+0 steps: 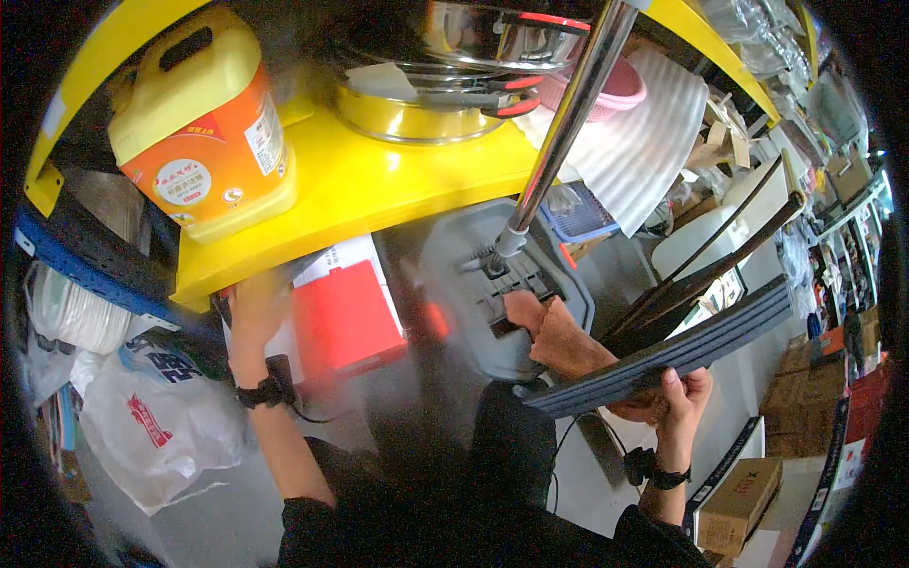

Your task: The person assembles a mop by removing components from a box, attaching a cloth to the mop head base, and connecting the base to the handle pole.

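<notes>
My right hand [677, 402] is shut on the near end of a bundle of long dark grey flat strips [691, 346], which run up and to the right. My left hand [254, 308], blurred and with a black wrist strap, reaches under the front edge of a yellow shelf [379, 189]. It is beside a red flat box [346, 322] and some white paper. Whether it grips anything is unclear. A bare foot [559, 336] rests on a grey slotted plastic base [473, 265] between my hands.
A yellow-orange jug [204, 123] and stacked steel pots [454, 76] stand on the shelf. A metal pole [568, 114] rises from the grey base. White plastic bags [151, 417] lie at the left, cardboard boxes [743, 502] at the lower right, and cluttered shelves at the far right.
</notes>
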A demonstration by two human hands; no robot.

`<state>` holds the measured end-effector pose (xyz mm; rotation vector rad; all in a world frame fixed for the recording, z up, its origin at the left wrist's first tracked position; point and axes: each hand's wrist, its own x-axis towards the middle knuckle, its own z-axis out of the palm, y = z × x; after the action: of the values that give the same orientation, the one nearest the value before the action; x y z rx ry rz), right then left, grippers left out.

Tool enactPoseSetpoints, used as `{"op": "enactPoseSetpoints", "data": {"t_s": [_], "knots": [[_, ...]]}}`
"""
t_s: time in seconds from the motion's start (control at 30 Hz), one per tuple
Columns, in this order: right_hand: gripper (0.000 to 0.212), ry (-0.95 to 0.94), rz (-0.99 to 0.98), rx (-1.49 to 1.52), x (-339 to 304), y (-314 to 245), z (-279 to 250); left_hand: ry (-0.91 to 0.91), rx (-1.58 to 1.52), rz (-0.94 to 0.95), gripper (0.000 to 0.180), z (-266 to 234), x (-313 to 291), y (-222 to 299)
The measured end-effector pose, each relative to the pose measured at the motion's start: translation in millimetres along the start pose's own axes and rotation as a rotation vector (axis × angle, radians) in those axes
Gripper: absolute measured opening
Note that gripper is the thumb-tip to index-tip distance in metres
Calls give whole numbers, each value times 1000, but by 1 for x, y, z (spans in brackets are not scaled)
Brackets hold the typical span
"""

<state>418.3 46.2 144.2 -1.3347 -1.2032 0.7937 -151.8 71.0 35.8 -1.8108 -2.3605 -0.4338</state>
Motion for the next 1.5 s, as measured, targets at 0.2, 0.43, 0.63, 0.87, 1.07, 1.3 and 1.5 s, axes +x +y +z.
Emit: {"op": "enactPoseSetpoints", "data": {"t_s": [0.2,0.43,0.63,0.87,1.07,1.3,1.5], "knots": [[30,-10,-4,28,-6,1,0,-161,-32,-188,84,7,4,-20],[22,154,-23,125,12,10,2,-167,-305,-149,87,-15,0,25],[21,256,31,219,20,17,7,-399,-259,-22,61,-61,-10,54],[21,285,143,317,19,-13,21,-419,-194,-36,70,-101,-18,76],[22,241,120,369,25,-17,26,-309,-383,-72,71,-135,-33,67],[20,231,201,425,21,-24,40,-222,-583,182,81,-120,-27,88],[17,233,191,439,14,-30,57,-63,-1377,-156,52,-97,-17,122]]}}
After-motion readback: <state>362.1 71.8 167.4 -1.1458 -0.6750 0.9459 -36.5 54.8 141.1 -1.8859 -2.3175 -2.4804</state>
